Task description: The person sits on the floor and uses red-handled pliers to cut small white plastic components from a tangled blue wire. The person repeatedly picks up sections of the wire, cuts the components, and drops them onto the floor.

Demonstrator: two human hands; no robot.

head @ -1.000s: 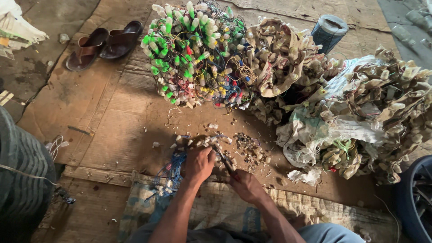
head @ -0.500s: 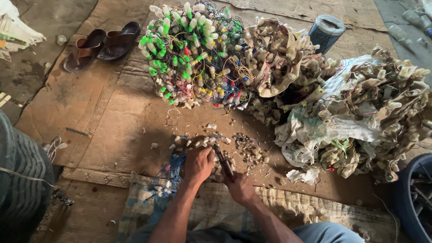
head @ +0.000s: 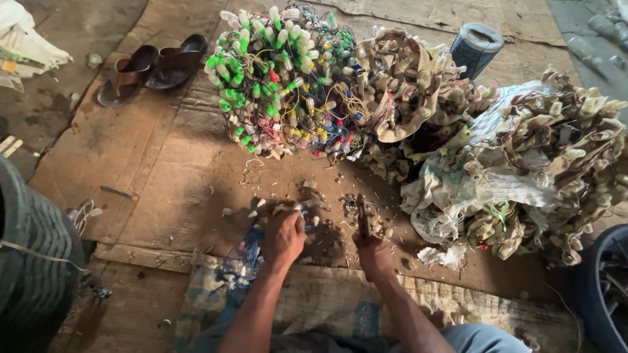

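Both forearms come up from the bottom centre of the frame, hands working low over the cardboard sheet [head: 150,176] on the floor. Left hand [head: 283,236] sits just left of centre, back up, fingers curled shut over a small pale piece from the scatter of small parts [head: 307,202]; exactly what it pinches is too small to tell. Right hand [head: 374,253] is just right of it, fist closed around the handle of a dark cutting tool [head: 362,216], blade pointing toward the top of the frame, tip in the scrap bits. Hands are near each other but not touching. A tangle of blue wire [head: 243,258] lies just left of and below the left wrist, on the edge of a woven sack [head: 314,307]. Above the hands, upper centre: a big bundle of green and white sockets with coloured wires [head: 281,72]. Touching it on the right, a tan bundle of sockets [head: 409,85]; further right, another tan heap on a white sack [head: 451,189]. Blue-grey cylinder [head: 475,47] at the top right, pair of brown sandals [head: 154,65] at the upper left, well apart from the hands.
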